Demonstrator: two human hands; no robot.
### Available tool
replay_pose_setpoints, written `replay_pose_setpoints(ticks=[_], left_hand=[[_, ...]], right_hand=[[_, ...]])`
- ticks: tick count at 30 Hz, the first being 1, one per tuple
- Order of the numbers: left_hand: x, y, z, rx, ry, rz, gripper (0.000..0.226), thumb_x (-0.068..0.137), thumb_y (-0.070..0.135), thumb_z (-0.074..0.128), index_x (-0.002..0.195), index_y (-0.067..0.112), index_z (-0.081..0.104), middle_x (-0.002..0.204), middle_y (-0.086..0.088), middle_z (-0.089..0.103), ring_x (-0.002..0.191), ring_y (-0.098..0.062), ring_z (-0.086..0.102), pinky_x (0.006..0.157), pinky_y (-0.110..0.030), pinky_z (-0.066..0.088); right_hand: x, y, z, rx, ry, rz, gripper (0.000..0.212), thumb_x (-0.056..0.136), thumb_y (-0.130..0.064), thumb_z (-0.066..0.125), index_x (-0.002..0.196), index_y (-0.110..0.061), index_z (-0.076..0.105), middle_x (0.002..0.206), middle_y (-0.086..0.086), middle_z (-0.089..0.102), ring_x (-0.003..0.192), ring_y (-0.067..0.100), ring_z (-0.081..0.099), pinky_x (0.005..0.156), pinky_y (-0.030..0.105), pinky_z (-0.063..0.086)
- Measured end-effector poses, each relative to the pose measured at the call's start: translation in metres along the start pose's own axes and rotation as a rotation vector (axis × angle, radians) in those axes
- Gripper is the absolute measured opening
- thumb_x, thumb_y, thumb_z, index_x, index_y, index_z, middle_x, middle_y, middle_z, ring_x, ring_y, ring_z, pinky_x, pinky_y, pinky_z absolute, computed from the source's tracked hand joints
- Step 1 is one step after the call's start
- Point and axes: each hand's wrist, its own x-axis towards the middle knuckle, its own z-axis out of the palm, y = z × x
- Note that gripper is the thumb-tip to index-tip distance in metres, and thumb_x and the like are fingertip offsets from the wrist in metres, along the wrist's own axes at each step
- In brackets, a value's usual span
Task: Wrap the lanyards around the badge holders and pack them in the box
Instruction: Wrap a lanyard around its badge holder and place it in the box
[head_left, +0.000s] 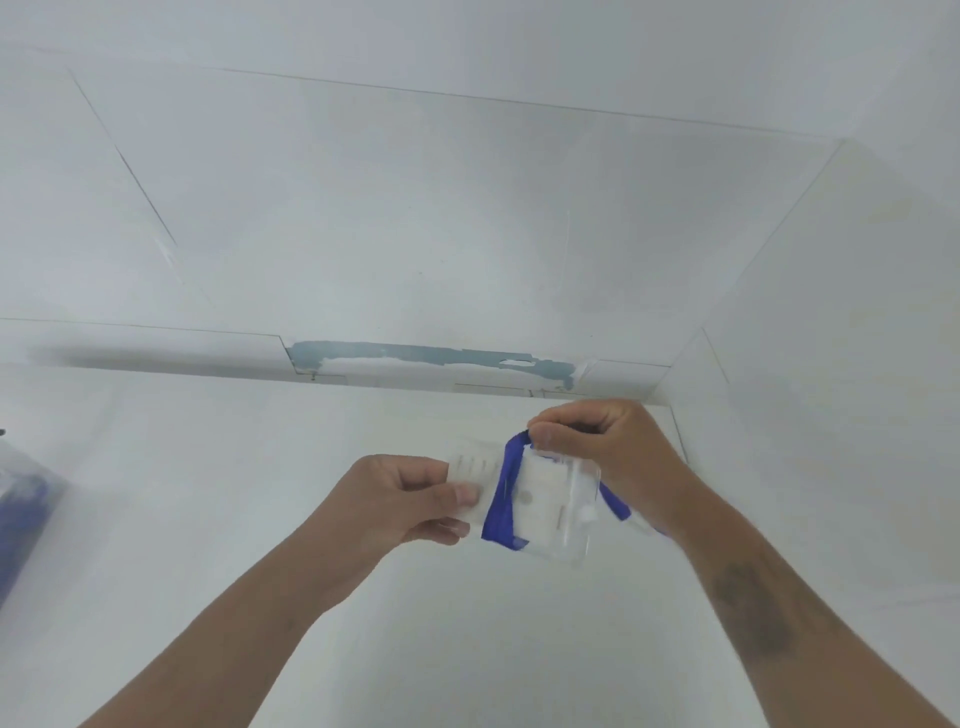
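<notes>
The badge holder (540, 499) is held up over the tabletop (260, 493), left hand (410, 501) pinching its left end, right hand (602, 447) pinching the blue lanyard (501, 499), wrapped partway; packing is left.

blurred blue bundle (23, 525) cut off at left edge, badge holder (550, 501) print unreadable

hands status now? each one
Left hand: closed, pinching the left end of the badge holder.
Right hand: closed, pinching the blue lanyard at the holder's top edge.
</notes>
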Motion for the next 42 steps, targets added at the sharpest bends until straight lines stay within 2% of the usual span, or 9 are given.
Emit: replay_pose_setpoints(ticks=[2, 6, 11, 16, 25, 31, 35, 40, 42], left_hand=[[0.002, 0.000, 0.003, -0.147, 0.049, 0.002, 0.011, 0.075, 0.017, 0.074, 0.079, 0.009, 0.080, 0.076, -0.006, 0.071, 0.066, -0.017, 0.064, 0.067, -0.024, 0.057], [0.013, -0.001, 0.009, -0.217, 0.268, 0.007, 0.007, 0.084, 0.013, 0.073, 0.084, 0.011, 0.079, 0.080, -0.006, 0.075, 0.070, -0.016, 0.068, 0.073, -0.027, 0.057], [0.019, -0.003, 0.011, 0.090, 0.510, 0.069, 0.015, 0.086, 0.013, 0.071, 0.075, 0.021, 0.076, 0.071, -0.001, 0.075, 0.066, -0.013, 0.072, 0.071, -0.026, 0.061], [0.012, -0.006, 0.003, 0.386, 0.378, 0.041, 0.015, 0.085, 0.018, 0.070, 0.074, 0.025, 0.077, 0.069, -0.001, 0.075, 0.070, -0.019, 0.072, 0.074, -0.031, 0.059], [-0.017, -0.004, -0.016, 0.051, -0.133, -0.031, 0.015, 0.077, 0.023, 0.078, 0.084, 0.011, 0.080, 0.083, -0.009, 0.074, 0.069, -0.018, 0.065, 0.070, -0.026, 0.054], [-0.027, -0.022, -0.005, -0.319, -0.025, -0.101, 0.008, 0.075, 0.016, 0.081, 0.075, 0.009, 0.078, 0.073, -0.005, 0.065, 0.061, -0.014, 0.060, 0.062, -0.022, 0.055], [-0.034, -0.029, 0.002, -0.525, 0.169, -0.131, 0.010, 0.073, 0.016, 0.073, 0.076, 0.010, 0.080, 0.074, -0.006, 0.067, 0.062, -0.013, 0.062, 0.066, -0.024, 0.058], [-0.043, -0.026, -0.009, -0.652, 0.312, -0.108, 0.011, 0.088, 0.010, 0.067, 0.092, 0.007, 0.076, 0.083, -0.006, 0.074, 0.070, -0.012, 0.068, 0.082, -0.031, 0.055], [-0.046, -0.026, -0.019, -0.706, 0.330, -0.107, 0.013, 0.090, 0.011, 0.066, 0.099, 0.005, 0.074, 0.086, -0.006, 0.075, 0.074, -0.013, 0.070, 0.081, -0.029, 0.055]], right_hand=[[-0.002, 0.019, 0.016, 0.113, 0.096, 0.056, 0.019, 0.069, -0.003, 0.072, 0.063, -0.021, 0.077, 0.066, -0.005, 0.072, 0.061, 0.009, 0.065, 0.057, 0.019, 0.051], [-0.022, 0.048, 0.056, 0.015, 0.250, 0.130, 0.030, 0.088, -0.011, 0.065, 0.058, -0.014, 0.067, 0.046, -0.007, 0.049, 0.046, 0.012, 0.029, 0.043, 0.018, 0.023], [-0.048, 0.052, 0.070, -0.531, 0.130, -0.129, 0.019, 0.097, -0.036, 0.051, 0.088, -0.023, 0.062, 0.078, -0.005, 0.058, 0.073, 0.011, 0.051, 0.066, 0.023, 0.040], [-0.042, 0.006, 0.035, -0.780, 0.043, -0.272, 0.010, 0.087, -0.042, 0.062, 0.092, -0.036, 0.069, 0.083, -0.021, 0.066, 0.081, 0.002, 0.058, 0.073, 0.019, 0.045], [-0.013, -0.015, 0.013, 0.138, -0.293, 0.034, 0.009, 0.065, -0.016, 0.084, 0.066, -0.018, 0.076, 0.069, -0.003, 0.070, 0.063, 0.008, 0.062, 0.063, 0.019, 0.049], [-0.023, 0.024, 0.069, 1.097, -0.314, 0.203, 0.032, 0.047, -0.029, 0.097, 0.069, -0.018, 0.077, 0.073, -0.004, 0.070, 0.064, 0.011, 0.067, 0.060, 0.024, 0.054], [-0.018, 0.033, 0.105, 1.042, -0.181, 0.074, 0.056, 0.048, -0.056, 0.090, 0.091, -0.023, 0.077, 0.094, 0.001, 0.071, 0.081, 0.018, 0.067, 0.071, 0.035, 0.050], [-0.016, 0.017, 0.126, 0.991, -0.066, 0.125, 0.067, 0.087, -0.066, 0.038, 0.119, -0.014, 0.065, 0.119, 0.012, 0.069, 0.103, 0.026, 0.067, 0.092, 0.040, 0.048], [-0.016, 0.012, 0.143, 0.786, -0.050, 0.026, 0.058, 0.090, -0.063, 0.044, 0.118, -0.018, 0.067, 0.117, 0.010, 0.070, 0.104, 0.024, 0.067, 0.094, 0.040, 0.050]])
